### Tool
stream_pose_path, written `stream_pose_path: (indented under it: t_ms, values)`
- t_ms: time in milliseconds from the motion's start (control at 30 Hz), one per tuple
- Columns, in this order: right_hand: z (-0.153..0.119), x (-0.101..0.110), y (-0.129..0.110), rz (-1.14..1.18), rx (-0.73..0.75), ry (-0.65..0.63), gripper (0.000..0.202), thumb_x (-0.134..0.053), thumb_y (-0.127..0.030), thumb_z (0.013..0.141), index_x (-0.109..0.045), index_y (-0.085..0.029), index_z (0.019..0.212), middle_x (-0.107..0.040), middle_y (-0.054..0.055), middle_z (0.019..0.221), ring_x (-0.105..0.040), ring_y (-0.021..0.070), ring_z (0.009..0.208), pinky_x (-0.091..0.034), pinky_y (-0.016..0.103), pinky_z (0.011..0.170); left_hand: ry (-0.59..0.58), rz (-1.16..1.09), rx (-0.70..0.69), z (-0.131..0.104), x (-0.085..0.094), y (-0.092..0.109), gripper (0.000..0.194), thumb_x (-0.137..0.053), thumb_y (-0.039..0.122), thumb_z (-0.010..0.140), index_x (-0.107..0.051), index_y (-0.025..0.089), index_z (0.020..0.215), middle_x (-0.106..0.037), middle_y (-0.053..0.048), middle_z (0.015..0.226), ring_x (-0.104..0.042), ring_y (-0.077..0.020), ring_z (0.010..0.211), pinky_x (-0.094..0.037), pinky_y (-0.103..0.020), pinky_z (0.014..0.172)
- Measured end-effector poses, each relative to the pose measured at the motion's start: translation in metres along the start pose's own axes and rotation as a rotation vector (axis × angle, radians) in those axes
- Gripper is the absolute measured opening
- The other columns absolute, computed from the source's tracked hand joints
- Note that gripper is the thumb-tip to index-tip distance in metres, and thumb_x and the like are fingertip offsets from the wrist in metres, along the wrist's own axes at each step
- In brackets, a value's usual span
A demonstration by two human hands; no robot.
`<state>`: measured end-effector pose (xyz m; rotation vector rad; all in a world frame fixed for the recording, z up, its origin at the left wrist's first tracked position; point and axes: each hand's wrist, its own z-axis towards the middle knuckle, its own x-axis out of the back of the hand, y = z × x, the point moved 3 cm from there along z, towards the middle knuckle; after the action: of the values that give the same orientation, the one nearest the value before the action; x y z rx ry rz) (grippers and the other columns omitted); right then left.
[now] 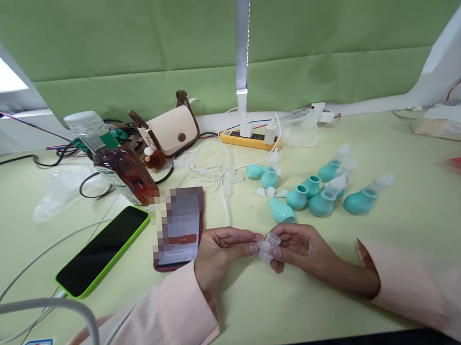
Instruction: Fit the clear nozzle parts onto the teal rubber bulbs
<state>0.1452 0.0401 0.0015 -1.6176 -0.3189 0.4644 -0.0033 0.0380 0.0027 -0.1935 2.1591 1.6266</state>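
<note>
My left hand [224, 252] and my right hand [300, 247] meet low in the middle of the head view, both closed in a pinch. Between their fingertips is a cluster of small clear plastic pieces [268, 245]; how they join is hidden by the fingers. Just beyond my right hand stand several teal squeeze bulbs. Two open-necked bulbs [297, 196] have no tip, while others, such as the rightmost bulb [359, 201], carry a translucent nozzle [381, 184]. A teal bulb [282, 211] lies nearest my fingers, beside small white pieces [271, 192].
Left of my hands lie a phone in a red case [181, 227] and a green-edged phone [105, 251] on a cable. A bottle of reddish-brown liquid [122, 167] leans behind them. Farther back are a cream handbag [173, 132], a yellow power strip [231, 138] and loose white cables [210, 166].
</note>
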Motion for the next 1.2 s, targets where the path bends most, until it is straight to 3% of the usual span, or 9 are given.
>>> stream_pose_path:
  t_ms: [300, 567, 867, 1200]
  values:
    - [-0.0007, -0.0003, -0.0017, -0.007, 0.005, -0.020, 0.022, -0.063, -0.030, 0.065, -0.050, -0.013, 0.072, -0.056, 0.001, 0.060, -0.053, 0.0094, 0.050, -0.045, 0.024, 0.047, -0.049, 0.025, 0.002, -0.0010, -0.0019, 0.0009, 0.015, -0.071, 0.007, 0.051, -0.065, 0.012, 0.064, -0.067, -0.002, 0.069, -0.061, -0.0116, 0.065, -0.048, -0.021, 0.064]
    - [-0.0020, -0.0002, 0.0007, -0.020, -0.008, 0.010, 0.023, -0.068, -0.026, 0.058, -0.054, -0.013, 0.071, -0.056, 0.001, 0.062, -0.052, 0.0082, 0.049, -0.045, 0.022, 0.047, 0.014, 0.049, 0.008, -0.0018, -0.0022, 0.0022, 0.024, -0.072, 0.008, 0.050, -0.064, 0.013, 0.071, -0.069, -0.003, 0.068, -0.062, -0.0124, 0.062, -0.049, -0.023, 0.064]
    - [-0.0021, -0.0001, 0.0008, -0.030, -0.009, 0.017, 0.021, -0.067, -0.025, 0.059, -0.054, -0.014, 0.071, -0.056, 0.001, 0.061, -0.051, 0.0090, 0.050, -0.045, 0.022, 0.047, 0.017, 0.024, 0.025, -0.0008, -0.0009, 0.0006, 0.033, -0.072, 0.007, 0.051, -0.061, 0.013, 0.081, -0.069, -0.004, 0.069, -0.063, -0.0130, 0.063, -0.050, -0.022, 0.064]
    - [-0.0013, -0.0014, 0.0028, -0.069, -0.017, 0.057, 0.026, -0.068, -0.032, 0.057, -0.053, -0.014, 0.069, -0.054, 0.000, 0.057, -0.049, 0.0082, 0.046, -0.044, 0.022, 0.044, -0.018, 0.118, -0.136, -0.0010, -0.0021, 0.0042, 0.024, -0.071, 0.006, 0.052, -0.058, 0.011, 0.072, -0.066, -0.003, 0.069, -0.061, -0.0122, 0.065, -0.051, -0.023, 0.064]
